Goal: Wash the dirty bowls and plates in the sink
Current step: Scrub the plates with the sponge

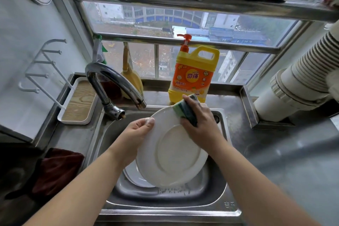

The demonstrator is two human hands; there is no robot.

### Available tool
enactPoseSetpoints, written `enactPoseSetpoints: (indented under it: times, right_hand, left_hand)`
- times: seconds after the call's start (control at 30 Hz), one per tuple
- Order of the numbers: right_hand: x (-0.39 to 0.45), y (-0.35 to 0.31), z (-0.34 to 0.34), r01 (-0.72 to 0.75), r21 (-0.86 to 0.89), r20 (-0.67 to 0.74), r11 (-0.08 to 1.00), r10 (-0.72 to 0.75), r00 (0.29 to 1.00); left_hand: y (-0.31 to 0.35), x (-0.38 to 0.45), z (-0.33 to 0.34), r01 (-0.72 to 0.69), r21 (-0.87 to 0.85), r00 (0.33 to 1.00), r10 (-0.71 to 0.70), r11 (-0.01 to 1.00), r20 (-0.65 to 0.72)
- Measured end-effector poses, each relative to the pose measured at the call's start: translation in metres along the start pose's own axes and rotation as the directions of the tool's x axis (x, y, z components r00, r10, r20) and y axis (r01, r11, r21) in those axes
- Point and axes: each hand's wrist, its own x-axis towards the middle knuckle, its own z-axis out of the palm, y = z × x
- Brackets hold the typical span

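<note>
A large white plate (174, 154) is held tilted over the steel sink (165, 202), its underside with the foot ring facing me. My left hand (136, 134) grips the plate's left rim, thumb on top. My right hand (199, 121) holds a green and yellow sponge (183, 108) pressed against the plate's upper rim. Below the plate, another white dish (135, 178) lies in the basin, mostly hidden.
A curved chrome faucet (113, 86) arches over the sink's back left, no water visible. A yellow dish soap bottle (192, 73) stands on the ledge behind. A white rack with a wooden tray (78, 102) sits left; a dark red cloth (58, 169) lies lower left. A ribbed duct (302, 79) is at right.
</note>
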Motion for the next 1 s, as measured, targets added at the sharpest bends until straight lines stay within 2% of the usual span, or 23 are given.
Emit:
enactPoseSetpoints:
  times: [0.03,0.1,0.17,0.2,0.27,0.33,0.37,0.43,0.53,0.57,0.63,0.7,0.77,0.8,0.87,0.93,1.0]
  right_hand:
    - [-0.004,-0.01,0.006,0.016,-0.074,-0.016,0.997,-0.017,1.0]
    - [-0.018,-0.03,0.024,0.14,-0.196,-0.025,0.971,-0.148,0.989]
    - [-0.025,-0.035,0.037,0.226,-0.25,-0.034,0.942,-0.242,0.97]
    - [-0.022,-0.031,0.036,0.203,-0.24,-0.048,0.949,-0.22,0.974]
    - [-0.009,-0.018,0.027,0.013,-0.133,-0.075,0.991,-0.023,0.997]
    - [0.003,-0.005,0.016,-0.205,-0.01,-0.077,0.979,0.204,0.976]
    - [0.003,-0.005,0.015,-0.246,-0.002,-0.075,0.969,0.245,0.966]
    - [-0.006,-0.02,0.025,-0.17,-0.063,-0.067,0.983,0.166,0.984]
    - [-0.027,-0.044,0.049,0.123,-0.192,-0.024,0.974,-0.13,0.991]
    - [-0.026,-0.043,0.052,0.148,-0.201,-0.028,0.968,-0.157,0.987]
    - [-0.012,-0.029,0.045,0.018,-0.099,-0.046,0.995,-0.023,0.999]
    - [0.002,-0.009,0.032,-0.224,0.066,-0.015,0.972,0.225,0.974]
    - [0.0,-0.004,0.028,-0.317,0.102,-0.005,0.943,0.319,0.948]
    - [-0.005,-0.01,0.03,-0.283,0.09,-0.017,0.955,0.285,0.958]
    - [-0.016,-0.031,0.042,-0.104,0.003,-0.023,0.995,0.104,0.994]
    - [-0.022,-0.047,0.052,0.063,-0.102,0.008,0.993,-0.063,0.998]
    - [-0.014,-0.046,0.05,0.06,-0.104,-0.001,0.993,-0.06,0.998]
  left_hand:
    - [-0.001,0.001,0.003,-0.026,-0.012,0.999,0.025,1.0,-0.019]
    - [-0.005,-0.001,0.008,-0.055,-0.081,0.998,0.053,0.995,-0.021]
    - [-0.011,-0.007,0.01,-0.062,-0.139,0.998,0.061,0.988,-0.014]
    - [-0.013,-0.009,0.011,-0.062,-0.152,0.998,0.057,0.987,-0.032]
    - [-0.018,-0.01,0.009,-0.079,-0.16,0.992,0.061,0.984,-0.109]
    - [-0.02,-0.01,0.008,-0.111,-0.159,0.983,0.085,0.981,-0.163]
    - [-0.02,-0.01,0.008,-0.121,-0.148,0.98,0.095,0.982,-0.173]
    - [-0.019,-0.009,0.01,-0.124,-0.119,0.981,0.104,0.985,-0.165]
    - [-0.019,-0.012,0.012,-0.113,-0.135,0.986,0.094,0.984,-0.134]
    - [-0.021,-0.012,0.012,-0.109,-0.148,0.986,0.089,0.983,-0.138]
    - [-0.024,-0.013,0.008,-0.112,-0.148,0.982,0.086,0.983,-0.17]
    - [-0.026,-0.014,0.005,-0.124,-0.137,0.977,0.097,0.983,-0.192]
    - [-0.026,-0.014,0.006,-0.131,-0.121,0.976,0.106,0.984,-0.188]
    - [-0.026,-0.014,0.007,-0.132,-0.116,0.977,0.109,0.984,-0.184]
    - [-0.026,-0.014,0.011,-0.127,-0.124,0.978,0.104,0.984,-0.18]
    - [-0.026,-0.013,0.012,-0.123,-0.132,0.98,0.1,0.984,-0.173]
    - [-0.026,-0.012,0.011,-0.131,-0.146,0.977,0.103,0.98,-0.185]
